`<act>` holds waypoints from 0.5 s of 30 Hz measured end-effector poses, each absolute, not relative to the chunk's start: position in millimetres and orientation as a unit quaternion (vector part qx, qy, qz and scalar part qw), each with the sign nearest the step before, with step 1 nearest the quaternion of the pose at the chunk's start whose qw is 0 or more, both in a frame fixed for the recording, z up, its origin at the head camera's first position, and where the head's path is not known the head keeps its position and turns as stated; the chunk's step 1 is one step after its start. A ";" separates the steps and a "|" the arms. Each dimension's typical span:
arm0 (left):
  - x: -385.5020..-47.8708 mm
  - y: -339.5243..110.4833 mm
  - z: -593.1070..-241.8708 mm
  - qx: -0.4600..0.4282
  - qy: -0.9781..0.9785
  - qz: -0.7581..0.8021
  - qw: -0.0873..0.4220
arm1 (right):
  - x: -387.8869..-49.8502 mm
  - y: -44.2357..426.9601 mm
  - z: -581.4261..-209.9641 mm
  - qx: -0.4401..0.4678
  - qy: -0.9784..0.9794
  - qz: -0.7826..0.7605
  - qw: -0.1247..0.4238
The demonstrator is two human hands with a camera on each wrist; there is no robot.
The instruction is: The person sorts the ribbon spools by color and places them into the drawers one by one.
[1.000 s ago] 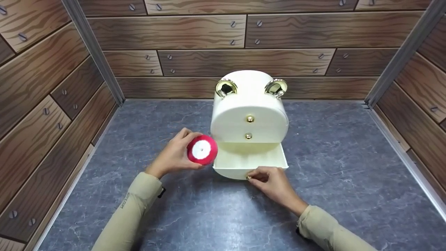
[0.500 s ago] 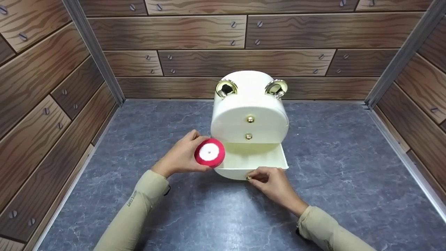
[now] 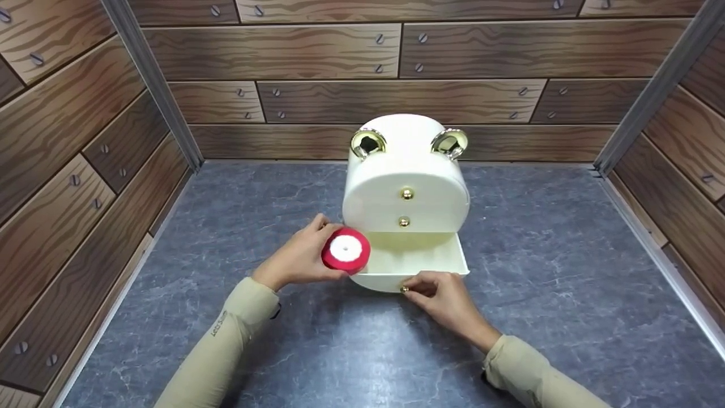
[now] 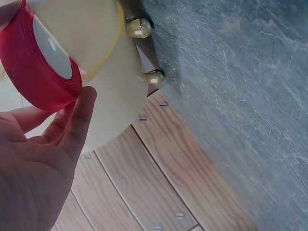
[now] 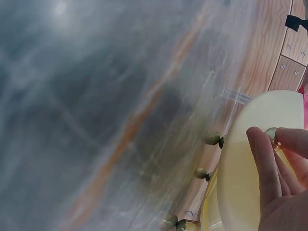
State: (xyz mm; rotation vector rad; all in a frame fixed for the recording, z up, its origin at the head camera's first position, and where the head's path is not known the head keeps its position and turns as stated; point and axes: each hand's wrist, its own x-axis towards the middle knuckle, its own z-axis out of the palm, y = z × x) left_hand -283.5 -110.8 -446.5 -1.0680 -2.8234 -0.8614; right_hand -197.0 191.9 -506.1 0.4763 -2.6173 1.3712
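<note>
My left hand [image 3: 300, 255] grips a red ribbon spool [image 3: 346, 249] with a white centre, thumb below and fingers above. The spool hangs over the left edge of the pulled-out bottom drawer [image 3: 416, 255] of a cream, round-topped box [image 3: 405, 158]. In the left wrist view the wound red ribbon [image 4: 41, 72] shows edge-on between thumb and fingers. My right hand [image 3: 444, 297] pinches the small gold knob [image 5: 272, 134] on that drawer's front. Two more gold knobs sit on the box's face above.
Two gold ring-shaped ornaments [image 3: 368, 143] stick up from the box's top. Grey marbled tabletop [image 3: 272, 192] surrounds the box. Wood-patterned walls [image 3: 328, 54] close off the back and both sides.
My left hand has carried the red ribbon spool rightward and slightly nearer, from beside the drawer to over its left edge. The right hand has stayed on the knob and the drawer has not moved.
</note>
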 end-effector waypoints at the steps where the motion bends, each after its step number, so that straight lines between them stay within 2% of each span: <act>1: -283.1 -110.8 -446.6 -0.340 -0.898 -0.278 0.002 | -197.0 191.5 -506.3 0.159 -0.873 0.456 0.074; 15: -282.4 -104.7 -447.2 -0.352 -0.892 -0.284 0.007 | -197.1 191.3 -506.4 0.157 -0.874 0.453 0.072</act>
